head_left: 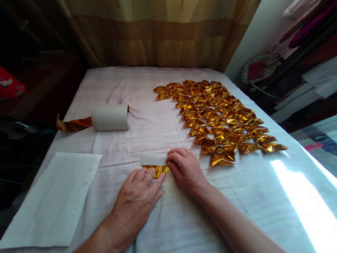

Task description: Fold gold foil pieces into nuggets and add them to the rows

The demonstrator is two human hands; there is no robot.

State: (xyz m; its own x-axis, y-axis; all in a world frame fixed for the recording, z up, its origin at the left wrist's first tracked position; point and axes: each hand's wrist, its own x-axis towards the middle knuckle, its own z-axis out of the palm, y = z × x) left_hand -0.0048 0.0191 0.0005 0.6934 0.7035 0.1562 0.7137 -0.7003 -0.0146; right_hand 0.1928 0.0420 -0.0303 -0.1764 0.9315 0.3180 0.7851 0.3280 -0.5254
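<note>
Head view: left hand (136,200) lying flat, fingers extended, pinning gold foil piece (156,170) against cloth, likely stopping slip. Right hand (185,168) pinching its right end, fingertips closed on fold. Folded gold pieces (221,118) lying just beyond that pinch; foil roll (110,117) sitting farther off, beyond left hand.

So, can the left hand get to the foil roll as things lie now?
Probably yes. Only white cloth lies between the left hand and the foil roll; the printed sheet sits off to the side. It presses a gold foil piece now.
</note>
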